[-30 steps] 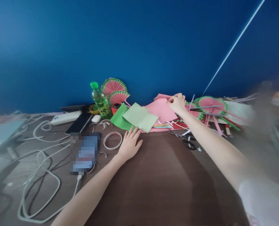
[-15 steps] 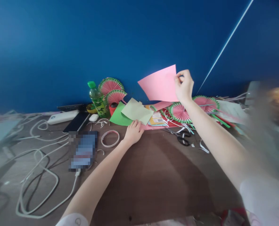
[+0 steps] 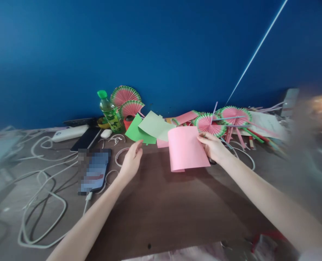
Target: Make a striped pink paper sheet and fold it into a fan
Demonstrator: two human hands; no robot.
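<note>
My right hand (image 3: 214, 146) grips the right edge of a pink paper sheet (image 3: 185, 148), which hangs curved just above the brown table (image 3: 163, 210). My left hand (image 3: 131, 161) hovers to the left of the sheet, fingers loosely apart and holding nothing. Behind both hands lie a light green sheet (image 3: 154, 125) and a darker green sheet (image 3: 135, 132). Pink and green paper fans (image 3: 207, 123) are spread along the wall to the right.
A phone (image 3: 93, 170) on a white cable (image 3: 41, 203) lies at the left, beside a tape ring (image 3: 120, 154). A green-capped bottle (image 3: 108, 110), a power bank (image 3: 70, 133), a dark tablet (image 3: 86, 139) and two upright fans (image 3: 125, 99) stand at the back. Paper strips litter the right.
My right hand lifted the pink sheet off the pile, raised it high, then brought it down in front of me. My left hand left the green sheets and lifted off the table.
</note>
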